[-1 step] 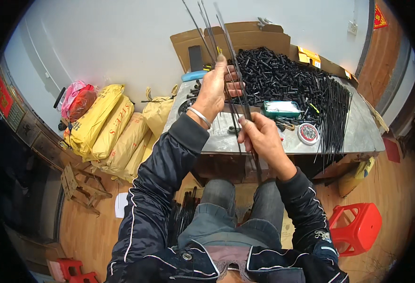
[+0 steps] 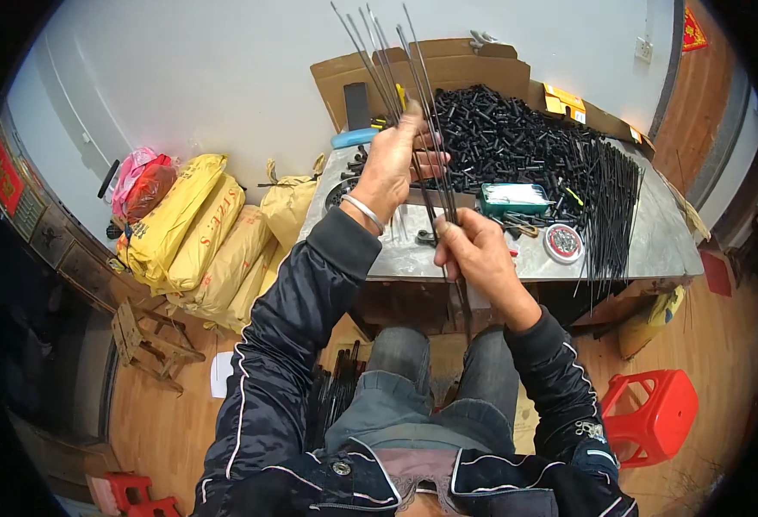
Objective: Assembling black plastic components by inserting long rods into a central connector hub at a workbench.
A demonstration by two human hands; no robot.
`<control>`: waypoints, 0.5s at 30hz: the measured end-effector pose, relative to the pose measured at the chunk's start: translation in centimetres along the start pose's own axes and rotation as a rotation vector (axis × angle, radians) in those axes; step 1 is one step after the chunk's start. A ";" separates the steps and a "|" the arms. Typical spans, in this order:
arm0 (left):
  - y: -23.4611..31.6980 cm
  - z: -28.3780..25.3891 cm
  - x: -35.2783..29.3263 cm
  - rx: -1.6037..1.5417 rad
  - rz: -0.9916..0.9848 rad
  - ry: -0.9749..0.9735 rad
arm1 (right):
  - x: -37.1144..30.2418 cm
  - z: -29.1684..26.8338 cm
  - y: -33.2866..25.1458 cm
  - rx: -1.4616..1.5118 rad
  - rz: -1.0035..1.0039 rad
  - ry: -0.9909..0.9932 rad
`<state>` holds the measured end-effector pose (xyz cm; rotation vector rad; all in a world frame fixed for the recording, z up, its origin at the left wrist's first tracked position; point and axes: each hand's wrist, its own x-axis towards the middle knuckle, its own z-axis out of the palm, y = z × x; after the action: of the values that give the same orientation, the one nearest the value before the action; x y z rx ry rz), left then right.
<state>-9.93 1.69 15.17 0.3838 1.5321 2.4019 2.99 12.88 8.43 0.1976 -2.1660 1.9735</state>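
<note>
Several long, thin black rods (image 2: 460, 293) stand nearly upright between my hands, their upper ends fanned out above the table. My left hand (image 2: 387, 168) holds them higher up, with the thumb raised along them and the fingers partly curled behind. Lower down, my right hand (image 2: 482, 258) pinches the rods between thumb and fingers. Their lower ends hang past the table's front edge, over my lap. Behind the hands lies a large heap of short black tube-like pieces (image 2: 517, 129). More thin black rods (image 2: 610, 207) lie side by side at the table's right, overhanging its front edge.
On the metal-topped table (image 2: 655, 250) are a green box (image 2: 514, 208) and a round tub of small parts (image 2: 563, 244). Cardboard (image 2: 448, 62) lines its back. Yellow sacks (image 2: 198, 228) pile up at left, near a wooden stool (image 2: 148, 345); a red stool (image 2: 655, 418) stands at right.
The rods' upper ends have shifted slightly and look more spread. My left thumb has moved a little to the right; my right hand stays nearly in place.
</note>
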 end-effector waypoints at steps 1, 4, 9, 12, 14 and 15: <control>-0.4 -0.2 0.4 0.055 0.003 -0.048 | -0.2 0.0 0.4 -0.020 0.002 -0.007; -0.6 -1.2 0.6 0.083 -0.026 -0.127 | -1.1 -0.1 -0.5 -0.093 0.072 -0.071; -1.3 -0.6 -0.2 -0.014 -0.085 -0.195 | -0.9 -1.4 -0.1 -0.037 0.140 -0.153; -2.0 -1.0 0.4 -0.140 -0.093 -0.207 | -1.1 -1.2 -0.3 -0.028 0.214 -0.244; -1.8 -1.2 0.6 -0.167 -0.030 -0.137 | -0.9 -1.6 0.1 -0.196 0.194 -0.382; -1.8 -1.4 0.8 -0.167 -0.033 -0.137 | -0.9 -2.3 0.2 -0.195 0.196 -0.382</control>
<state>-11.00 1.52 13.07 0.4721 1.2596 2.4016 3.98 15.15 8.18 0.3695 -2.6960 1.9329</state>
